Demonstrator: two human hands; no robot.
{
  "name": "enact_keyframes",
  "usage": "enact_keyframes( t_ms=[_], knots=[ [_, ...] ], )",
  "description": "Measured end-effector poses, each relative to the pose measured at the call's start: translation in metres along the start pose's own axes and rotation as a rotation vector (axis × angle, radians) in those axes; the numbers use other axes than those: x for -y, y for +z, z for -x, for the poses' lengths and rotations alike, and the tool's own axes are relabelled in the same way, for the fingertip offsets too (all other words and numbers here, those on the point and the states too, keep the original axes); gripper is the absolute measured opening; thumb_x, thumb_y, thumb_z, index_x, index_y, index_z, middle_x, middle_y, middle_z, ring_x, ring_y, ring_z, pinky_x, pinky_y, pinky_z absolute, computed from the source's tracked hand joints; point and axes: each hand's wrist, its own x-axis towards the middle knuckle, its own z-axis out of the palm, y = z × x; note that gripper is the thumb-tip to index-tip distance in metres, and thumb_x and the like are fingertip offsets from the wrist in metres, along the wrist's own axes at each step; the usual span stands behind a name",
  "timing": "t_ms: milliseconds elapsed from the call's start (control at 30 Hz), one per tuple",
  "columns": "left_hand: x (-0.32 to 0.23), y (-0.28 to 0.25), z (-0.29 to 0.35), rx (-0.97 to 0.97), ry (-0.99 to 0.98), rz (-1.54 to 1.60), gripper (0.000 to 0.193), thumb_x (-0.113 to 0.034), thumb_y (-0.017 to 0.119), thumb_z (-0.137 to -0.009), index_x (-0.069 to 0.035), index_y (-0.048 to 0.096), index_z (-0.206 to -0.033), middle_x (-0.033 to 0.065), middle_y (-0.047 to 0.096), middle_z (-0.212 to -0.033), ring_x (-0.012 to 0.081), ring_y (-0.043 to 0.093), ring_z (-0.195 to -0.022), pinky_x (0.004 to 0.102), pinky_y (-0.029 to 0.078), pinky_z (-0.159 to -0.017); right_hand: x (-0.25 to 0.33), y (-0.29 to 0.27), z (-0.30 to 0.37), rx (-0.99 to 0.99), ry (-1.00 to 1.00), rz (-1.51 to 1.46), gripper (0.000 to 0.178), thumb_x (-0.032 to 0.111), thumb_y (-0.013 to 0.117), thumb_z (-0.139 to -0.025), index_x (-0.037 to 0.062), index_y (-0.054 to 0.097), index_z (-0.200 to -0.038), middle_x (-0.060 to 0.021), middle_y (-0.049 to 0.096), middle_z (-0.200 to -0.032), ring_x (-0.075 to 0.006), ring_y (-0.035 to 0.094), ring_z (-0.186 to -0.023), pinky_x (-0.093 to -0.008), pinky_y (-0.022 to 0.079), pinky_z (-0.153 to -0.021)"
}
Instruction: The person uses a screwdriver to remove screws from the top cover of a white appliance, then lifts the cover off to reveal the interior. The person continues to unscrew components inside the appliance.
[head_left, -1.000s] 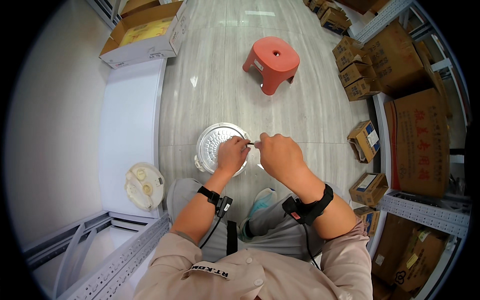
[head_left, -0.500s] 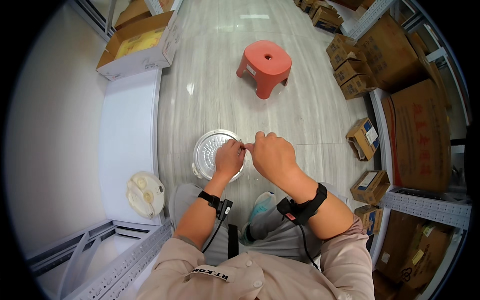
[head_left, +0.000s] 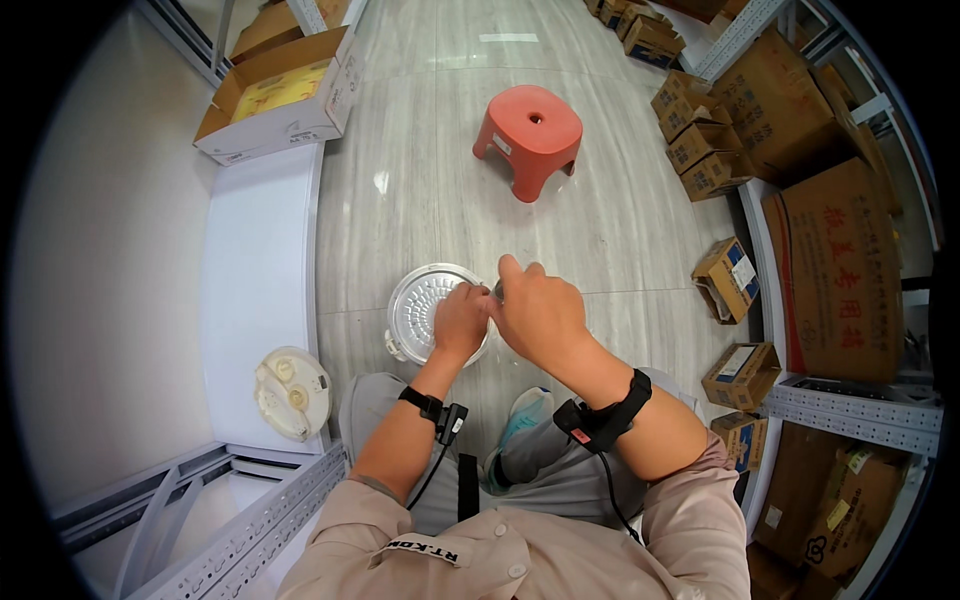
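Below me is a round piece with a silvery, dimpled metal face (head_left: 412,308) and a pale rim, a small cream tab at its lower left. My left hand (head_left: 461,322) lies over its right side, fingers curled in at the edge. Close against those fingertips is my right hand (head_left: 540,312), closed in a fist-like grip. A small dark bit shows between the two hands, too small to name. What each hand's fingers pinch is hidden.
A red plastic stool (head_left: 535,125) stands ahead on the grey floor. To the left, a white shelf (head_left: 258,250) bears a cream round cover (head_left: 292,393) and an open carton (head_left: 280,105). Several cardboard boxes (head_left: 727,280) line the right side by metal racking.
My right hand has turned slightly and shifted a little left, closer to my left fingertips. My left hand has barely moved. The round metal-faced piece stays in place.
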Motion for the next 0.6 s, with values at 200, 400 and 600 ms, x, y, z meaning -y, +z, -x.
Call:
enact_keyframes(
  t_ms=[200, 400, 600],
  knots=[
    [-0.002, -0.006, 0.002, -0.033, 0.044, 0.095, 0.014, -0.017, 0.074, -0.086, -0.009, 0.074, -0.098, 0.0067, 0.071, -0.096, 0.0299, 0.069, -0.087, 0.0448, 0.055, -0.072, -0.02, 0.015, -0.005, -0.175, -0.31, -0.061, 0.016, 0.006, 0.07, -0.081, 0.0058, 0.067, -0.097, -0.0168, 0.062, -0.089, -0.0349, 0.068, -0.075, -0.0448, 0.054, -0.061],
    [-0.005, -0.007, 0.002, -0.037, 0.007, 0.067, 0.01, -0.018, 0.073, -0.087, -0.01, 0.073, -0.094, 0.0064, 0.071, -0.095, 0.0307, 0.069, -0.085, 0.0454, 0.055, -0.069, -0.019, 0.019, -0.005, -0.209, -0.426, 0.012, 0.03, 0.001, 0.069, -0.074, 0.0096, 0.073, -0.102, -0.0097, 0.064, -0.092, -0.0296, 0.066, -0.08, -0.0411, 0.054, -0.068],
    [-0.006, -0.005, 0.004, -0.057, 0.044, 0.077, 0.014, -0.019, 0.067, -0.091, -0.012, 0.068, -0.104, 0.008, 0.07, -0.094, 0.0331, 0.069, -0.083, 0.0479, 0.054, -0.066, -0.02, 0.027, -0.007, -0.288, -0.462, 0.016, 0.023, 0.01, 0.074, -0.07, 0.0089, 0.073, -0.094, -0.01, 0.065, -0.087, -0.028, 0.067, -0.077, -0.0412, 0.052, -0.064]
  ],
)
